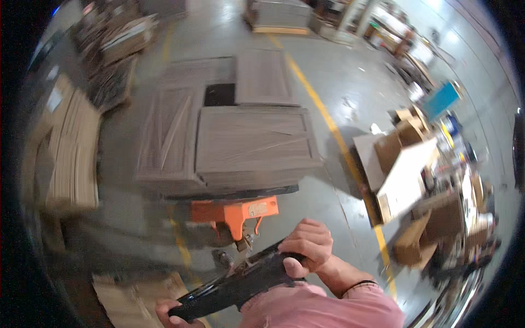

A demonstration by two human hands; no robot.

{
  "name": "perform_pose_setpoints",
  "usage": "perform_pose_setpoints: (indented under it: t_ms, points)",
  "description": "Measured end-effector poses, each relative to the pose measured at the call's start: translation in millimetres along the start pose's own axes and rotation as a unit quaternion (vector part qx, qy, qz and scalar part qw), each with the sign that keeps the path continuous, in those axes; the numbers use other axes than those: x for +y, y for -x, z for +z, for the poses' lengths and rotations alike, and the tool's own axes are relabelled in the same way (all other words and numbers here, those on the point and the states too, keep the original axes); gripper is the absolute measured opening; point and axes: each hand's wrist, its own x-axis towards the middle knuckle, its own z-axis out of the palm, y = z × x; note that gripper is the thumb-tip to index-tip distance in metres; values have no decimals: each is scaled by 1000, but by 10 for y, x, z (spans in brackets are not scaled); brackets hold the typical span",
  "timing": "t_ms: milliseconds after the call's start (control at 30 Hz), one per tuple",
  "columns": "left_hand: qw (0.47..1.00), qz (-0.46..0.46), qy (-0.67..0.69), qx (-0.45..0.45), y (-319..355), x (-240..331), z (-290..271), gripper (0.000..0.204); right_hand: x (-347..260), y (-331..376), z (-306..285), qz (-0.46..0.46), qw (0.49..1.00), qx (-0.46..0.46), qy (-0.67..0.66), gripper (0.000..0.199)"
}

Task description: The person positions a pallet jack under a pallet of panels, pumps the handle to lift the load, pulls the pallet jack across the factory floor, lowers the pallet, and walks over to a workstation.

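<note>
A black pallet jack handle (235,292) runs slantwise across my front, close to my body. My left hand (174,314) is closed round its lower left end, partly cut off by the picture's edge. Around the upper right end my right hand (309,246) is wrapped, thumb beneath. Beyond the handle is the jack's orange body (235,213). Its forks are hidden under a load of grey-brown wood-grain panels (257,142), laid flat in stacks on a dark base. One long panel (169,131) with a diagonal brace lies on the load's left side.
Flat cardboard stacks (71,147) stand at the left, with a loose cardboard sheet (136,300) at the lower left. Along the right are open cartons (402,142), a pale board (404,180) and mixed clutter. A yellow floor line (322,112) passes right of the load. Another pallet load (281,16) stands far ahead.
</note>
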Motion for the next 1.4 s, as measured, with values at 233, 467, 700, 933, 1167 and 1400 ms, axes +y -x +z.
perform_pose_setpoints:
  t_ms: [233,467,700,933,1167,1400]
  points:
    - [998,-53,32,-14,1181,220,-141,62,734,-550,109,-140,980,90,-110,38]
    - [913,-21,406,-9,1296,191,-16,68,752,-498,167,-147,970,124,-152,38]
    - [242,400,826,315,841,243,260,52,641,-588,256,-116,972,81,-185,54]
    - [-158,482,710,489,980,-305,-54,53,724,-747,436,-97,980,45,-171,53]
    - [914,-86,229,324,777,-347,74,59,859,-1024,877,-128,972,63,-189,55]
    - [959,129,-129,216,648,-934,85,51,1092,-1573,1614,-170,950,120,-234,43]
